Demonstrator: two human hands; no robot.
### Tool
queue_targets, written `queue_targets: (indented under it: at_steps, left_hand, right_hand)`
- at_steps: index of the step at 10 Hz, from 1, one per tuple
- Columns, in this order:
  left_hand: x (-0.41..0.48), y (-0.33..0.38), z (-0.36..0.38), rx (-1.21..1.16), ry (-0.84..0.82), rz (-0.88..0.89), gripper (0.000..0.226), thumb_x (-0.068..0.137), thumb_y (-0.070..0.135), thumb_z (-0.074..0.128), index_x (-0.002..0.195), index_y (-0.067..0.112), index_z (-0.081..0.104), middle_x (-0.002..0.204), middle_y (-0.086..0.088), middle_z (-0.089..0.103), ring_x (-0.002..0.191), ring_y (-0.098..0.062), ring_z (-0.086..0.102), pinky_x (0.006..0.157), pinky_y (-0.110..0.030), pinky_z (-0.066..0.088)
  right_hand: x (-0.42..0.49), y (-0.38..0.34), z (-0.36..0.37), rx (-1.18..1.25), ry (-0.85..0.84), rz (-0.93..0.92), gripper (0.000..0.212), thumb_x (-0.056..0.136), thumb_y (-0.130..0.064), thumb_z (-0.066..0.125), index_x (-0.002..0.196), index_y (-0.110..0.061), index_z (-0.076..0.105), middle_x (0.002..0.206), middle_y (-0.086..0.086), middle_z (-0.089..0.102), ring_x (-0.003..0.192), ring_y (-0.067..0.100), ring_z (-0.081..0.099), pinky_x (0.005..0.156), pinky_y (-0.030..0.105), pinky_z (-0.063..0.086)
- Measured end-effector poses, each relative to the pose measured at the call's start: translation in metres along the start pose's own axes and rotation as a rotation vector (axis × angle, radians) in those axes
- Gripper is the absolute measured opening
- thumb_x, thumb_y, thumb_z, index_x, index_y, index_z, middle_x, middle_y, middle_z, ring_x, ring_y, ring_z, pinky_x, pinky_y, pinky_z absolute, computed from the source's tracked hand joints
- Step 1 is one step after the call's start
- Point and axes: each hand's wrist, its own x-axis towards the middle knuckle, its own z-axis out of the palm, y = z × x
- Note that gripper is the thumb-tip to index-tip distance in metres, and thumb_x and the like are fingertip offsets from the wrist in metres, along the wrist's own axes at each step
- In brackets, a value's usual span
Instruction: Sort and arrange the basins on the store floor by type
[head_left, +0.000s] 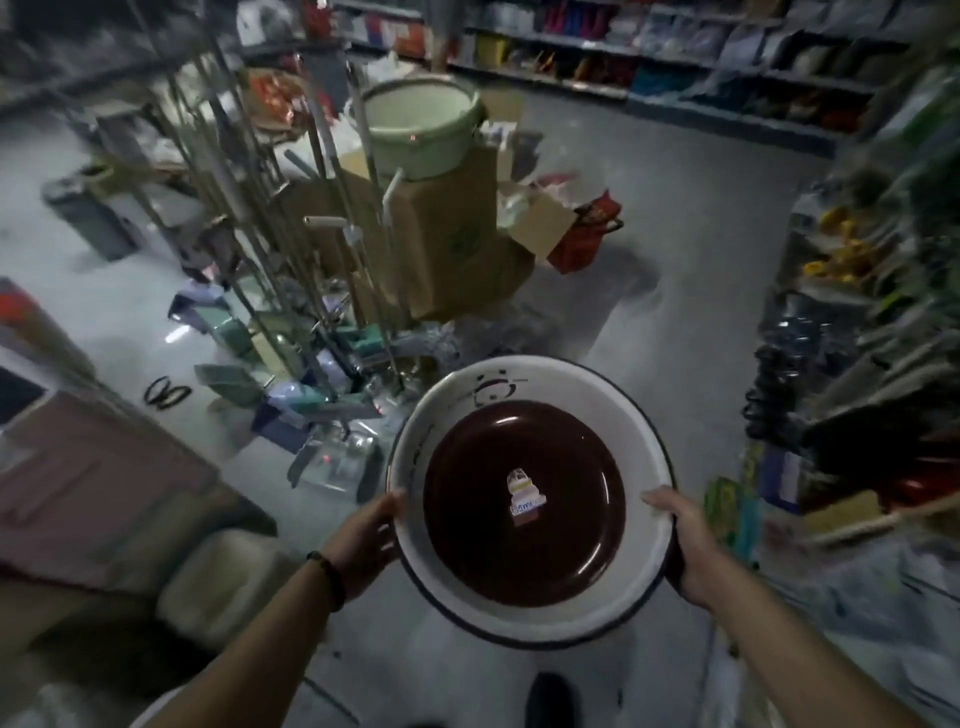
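Note:
I hold a round white enamel basin with a dark rim and a panda drawing on its inner wall. A dark brown basin with a small sticker in its middle is nested inside it. My left hand grips the white basin's left rim and my right hand grips its right rim. The pair is carried above the grey floor, in front of my body. A pale green basin or bucket sits on top of a cardboard box further ahead.
A cluster of mop and broom poles with dustpans at its foot stands left of centre. Cardboard boxes and a red basket lie ahead. Stocked shelves line the right side and the back. Boxes sit at left.

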Motion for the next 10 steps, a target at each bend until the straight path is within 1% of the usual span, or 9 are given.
queue_targets:
  at_steps: [1,2,4,5,6,7,8,9,10]
  left_hand:
    - [0.068,0.001,-0.007,-0.043,0.063,-0.043,0.090,0.060,0.054,0.087,0.136,0.013,0.063,0.137,-0.024,0.063,0.130,-0.048,0.056,0.111,-0.066,0.042]
    - [0.145,-0.013,-0.025,-0.125,0.134,-0.122,0.093,0.060,0.055,0.092,0.138,0.016,0.061,0.143,-0.027,0.057,0.131,-0.051,0.053,0.107,-0.068,0.045]
    - [0.269,-0.043,-0.037,-0.106,0.216,-0.173,0.086,0.058,0.046,0.084,0.133,0.010,0.065,0.141,-0.030,0.057,0.135,-0.052,0.048,0.114,-0.068,0.037]
    - [0.310,-0.063,-0.043,-0.101,0.238,-0.215,0.071,0.066,0.043,0.078,0.129,0.013,0.067,0.135,-0.026,0.062,0.124,-0.048,0.058,0.109,-0.061,0.046]
    - [0.331,-0.081,-0.042,-0.040,0.319,-0.225,0.036,0.093,0.033,0.065,0.126,0.017,0.068,0.117,-0.011,0.073,0.103,-0.029,0.068,0.082,-0.043,0.059]
    - [0.335,-0.095,-0.033,0.070,0.351,-0.189,0.024,0.102,0.037,0.060,0.120,0.022,0.068,0.117,-0.008,0.072,0.105,-0.027,0.069,0.086,-0.046,0.060]
    - [0.329,-0.091,-0.021,0.117,0.347,-0.191,0.021,0.104,0.042,0.055,0.118,0.029,0.063,0.111,-0.004,0.070,0.100,-0.027,0.068,0.089,-0.052,0.061]
    - [0.329,-0.075,-0.020,0.211,0.308,-0.296,0.021,0.100,0.040,0.061,0.117,0.028,0.064,0.119,-0.009,0.071,0.106,-0.032,0.068,0.081,-0.050,0.061]
    - [0.318,-0.058,-0.021,0.441,0.353,-0.279,0.051,0.092,0.038,0.069,0.136,0.017,0.055,0.121,-0.011,0.066,0.099,-0.028,0.065,0.073,-0.042,0.059]
  right_hand:
    - [0.076,-0.023,0.024,-0.041,-0.046,0.049,0.062,0.059,-0.025,0.075,0.117,-0.002,0.077,0.118,0.031,0.074,0.107,0.048,0.068,0.112,0.066,0.047]
    - [0.147,-0.023,0.048,-0.047,-0.071,0.095,0.054,0.064,-0.022,0.070,0.113,-0.001,0.075,0.103,0.025,0.075,0.097,0.042,0.068,0.109,0.060,0.049]
    - [0.289,0.019,0.071,-0.101,-0.061,0.155,0.054,0.067,-0.022,0.070,0.117,-0.001,0.077,0.116,0.028,0.075,0.103,0.043,0.071,0.109,0.058,0.052]
    - [0.342,0.040,0.081,-0.125,-0.054,0.155,0.055,0.068,-0.028,0.073,0.117,-0.003,0.078,0.114,0.026,0.076,0.104,0.043,0.071,0.106,0.058,0.054]
    - [0.376,0.061,0.091,-0.176,-0.045,0.158,0.049,0.073,-0.029,0.071,0.116,-0.005,0.076,0.106,0.023,0.077,0.096,0.039,0.073,0.089,0.050,0.063]
    - [0.387,0.079,0.099,-0.241,-0.024,0.183,0.020,0.095,-0.021,0.060,0.109,-0.010,0.070,0.091,0.011,0.071,0.084,0.028,0.067,0.069,0.034,0.056]
    - [0.383,0.082,0.099,-0.292,0.004,0.178,0.018,0.101,-0.023,0.063,0.112,-0.013,0.071,0.102,0.013,0.077,0.099,0.035,0.072,0.090,0.046,0.060]
    - [0.365,0.067,0.096,-0.399,0.014,0.168,0.017,0.099,-0.027,0.067,0.110,-0.015,0.073,0.107,0.013,0.079,0.100,0.033,0.075,0.094,0.048,0.061]
    - [0.337,0.051,0.087,-0.591,0.054,0.080,0.029,0.091,-0.039,0.067,0.111,-0.018,0.068,0.119,0.003,0.071,0.105,0.026,0.069,0.098,0.044,0.057]
